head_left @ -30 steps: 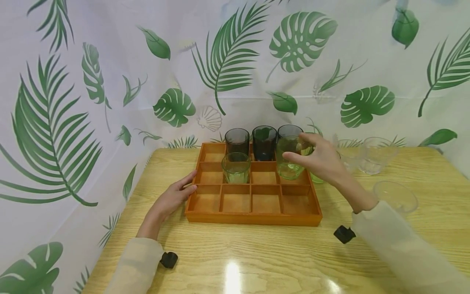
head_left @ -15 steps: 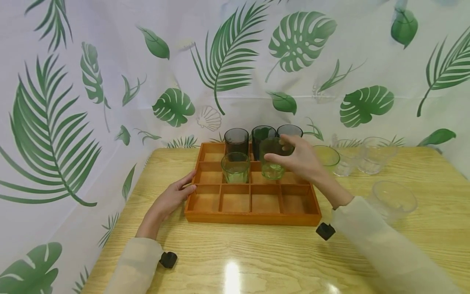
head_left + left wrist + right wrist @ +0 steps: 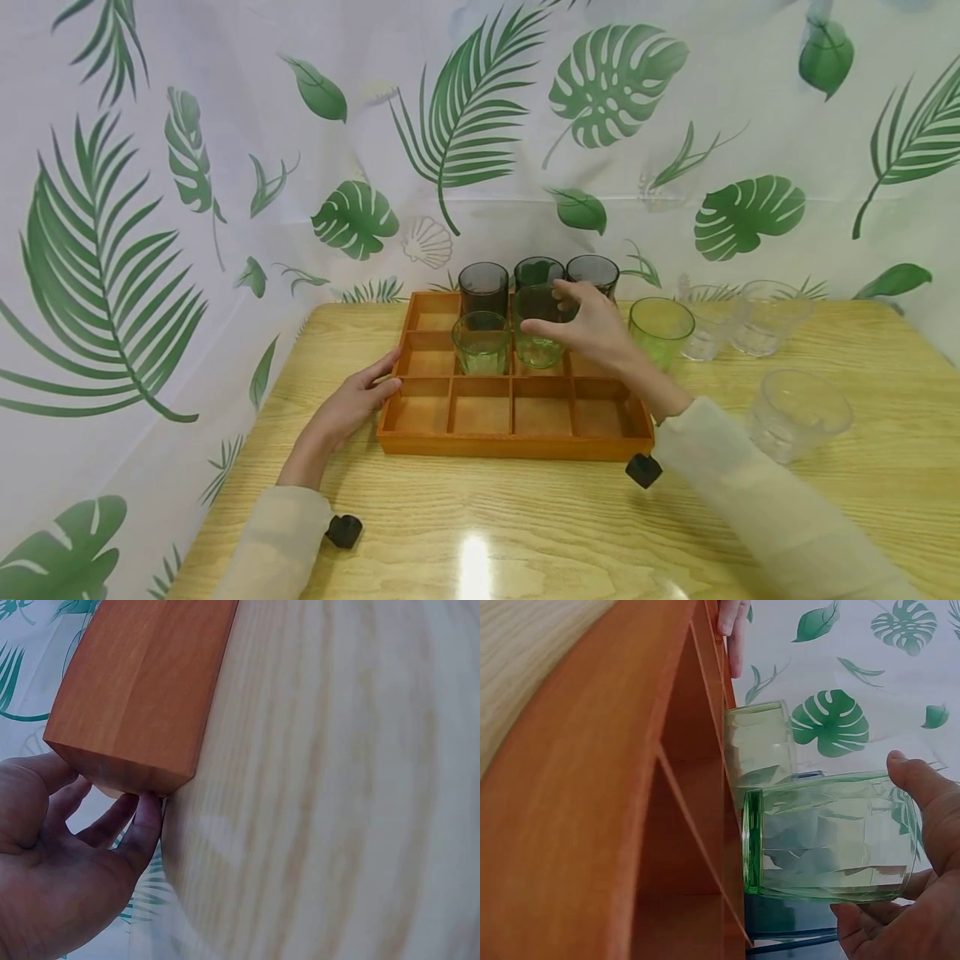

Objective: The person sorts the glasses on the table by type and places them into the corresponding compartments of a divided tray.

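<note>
My right hand (image 3: 596,332) grips a green drinking glass (image 3: 538,346) near its rim, thumb on one side and fingers on the other. The glass is upright over the third compartment in the middle row of a wooden divided tray (image 3: 517,447). In the right wrist view its base (image 3: 752,840) is close to the dividers; whether it touches the floor is hidden. Another green glass (image 3: 480,348) stands one compartment to the left. Three smoky dark glasses (image 3: 483,287) fill back-row compartments. My left hand (image 3: 348,410) touches the tray's left side with its fingertips and thumb.
To the right of the tray, a yellow-green glass (image 3: 662,323) stands on the wooden table (image 3: 420,525). Three clear glasses (image 3: 798,417) are farther right. A white leaf-print cloth (image 3: 480,167) hangs behind the table.
My right hand has carried the green glass leftward, from the right end of the middle row to the third compartment. The yellow-green glass has come into fuller view. My left hand stays put.
</note>
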Available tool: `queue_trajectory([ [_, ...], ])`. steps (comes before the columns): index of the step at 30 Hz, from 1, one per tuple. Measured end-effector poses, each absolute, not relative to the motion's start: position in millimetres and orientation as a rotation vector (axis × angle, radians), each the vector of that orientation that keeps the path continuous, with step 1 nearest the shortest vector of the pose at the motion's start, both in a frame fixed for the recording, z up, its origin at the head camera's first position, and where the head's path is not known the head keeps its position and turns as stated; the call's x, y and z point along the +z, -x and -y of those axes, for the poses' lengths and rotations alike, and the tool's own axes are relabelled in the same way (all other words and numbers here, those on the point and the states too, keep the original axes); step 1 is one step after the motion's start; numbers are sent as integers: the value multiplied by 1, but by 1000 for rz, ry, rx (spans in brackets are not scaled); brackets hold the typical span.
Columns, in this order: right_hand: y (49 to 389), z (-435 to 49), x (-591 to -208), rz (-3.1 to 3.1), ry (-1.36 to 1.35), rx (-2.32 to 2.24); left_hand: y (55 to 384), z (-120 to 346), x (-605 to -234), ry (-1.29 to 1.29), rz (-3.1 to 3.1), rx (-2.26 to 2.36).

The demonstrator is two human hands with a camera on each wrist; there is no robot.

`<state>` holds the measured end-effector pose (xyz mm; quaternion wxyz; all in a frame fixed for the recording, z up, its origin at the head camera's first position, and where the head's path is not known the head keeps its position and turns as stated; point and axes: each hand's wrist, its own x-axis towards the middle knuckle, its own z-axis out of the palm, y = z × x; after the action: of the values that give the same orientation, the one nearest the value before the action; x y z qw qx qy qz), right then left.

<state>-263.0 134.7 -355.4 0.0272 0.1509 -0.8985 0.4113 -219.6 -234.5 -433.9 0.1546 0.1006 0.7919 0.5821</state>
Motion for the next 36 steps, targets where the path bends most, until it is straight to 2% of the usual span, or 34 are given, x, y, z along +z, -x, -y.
queue_trajectory([
  [23, 264, -138, -381, 2854, -464, 1232, 218, 232, -434, -257, -2279, 1656],
  [36, 259, -156, -383, 2683, -464, 1486, 218, 233, -433, -255, -2293, 1649],
])
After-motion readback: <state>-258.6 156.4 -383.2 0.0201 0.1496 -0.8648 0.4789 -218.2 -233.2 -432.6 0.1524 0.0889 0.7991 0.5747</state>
